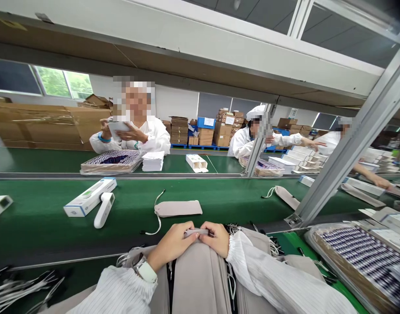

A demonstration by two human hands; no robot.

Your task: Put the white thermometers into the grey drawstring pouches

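Both hands meet at the far end of a pile of grey-beige fabric pouches (pixel 200 279) near the bottom centre. My left hand (pixel 175 244), with a watch on its wrist, has thumb and fingers closed on the end of a pouch. Beside it, my right hand (pixel 217 239) pinches the same pouch end, its fingers curled over the fabric. The fingers partly hide the pouch end. Just beyond my hands, a single drawstring pouch (pixel 179 208) lies flat on the green belt (pixel 232 196), its white cord to the left.
Left on the belt are a white box (pixel 90 197) and a white handheld device (pixel 104 210). White cords (pixel 26 288) lie bottom left. A tray of striped items (pixel 363 257) stands right, near a slanted metal post (pixel 350 131). Across the belt, a person (pixel 144 135) holds something white.
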